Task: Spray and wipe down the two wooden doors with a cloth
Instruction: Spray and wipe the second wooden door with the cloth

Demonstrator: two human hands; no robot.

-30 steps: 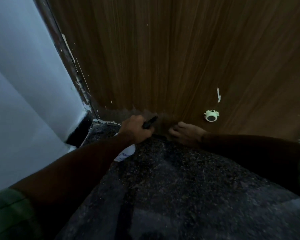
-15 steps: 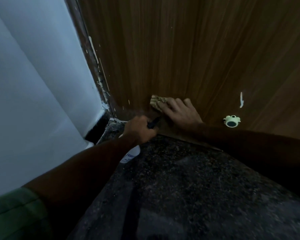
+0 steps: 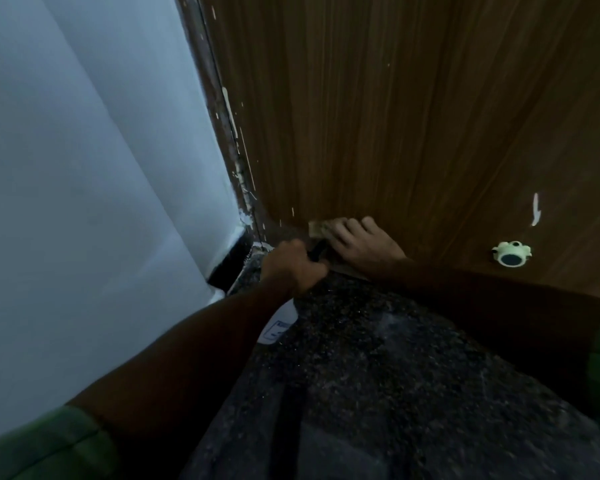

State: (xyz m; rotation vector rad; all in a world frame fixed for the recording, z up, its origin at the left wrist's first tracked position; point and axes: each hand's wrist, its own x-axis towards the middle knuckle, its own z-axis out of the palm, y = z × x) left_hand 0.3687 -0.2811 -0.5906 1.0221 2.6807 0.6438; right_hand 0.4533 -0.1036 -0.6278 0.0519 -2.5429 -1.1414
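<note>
1. We are crouched low at the bottom of the wooden door (image 3: 413, 116), where it meets the dark speckled floor (image 3: 378, 358). A pale wall (image 3: 84, 168) stands to the left of the door edge.

2. Our right hand (image 3: 364, 242) lies flat on the cloth (image 3: 317, 229), fingers nearly straight, pressing it against the lowest strip of the door. So this grip is a flat press, not a pinch. The cloth shows only as a small pale corner past the fingertips, on the left side of the hand.

3. Our left hand (image 3: 293, 266) is curled round the dark head of the spray bottle (image 3: 278, 327), a closed grip. The white body of the bottle hangs below the wrist, close to the floor and just near the door's foot.

4. What has changed: a second ago the right hand was down at the very bottom edge and the cloth was hidden. Half a second ago it had come up onto the door face with the cloth showing, and now it sits in much the same spot, slightly lower. The left hand has kept its hold on the bottle throughout.

5. We judge that the wipe is working along the bottom left corner of this door, with no spraying at this instant. The white streak (image 3: 536, 209) and the small round stopper (image 3: 511, 253), further right, are untouched by the cloth. Only one door is in view, so we cannot tell how the second one stands.
</note>
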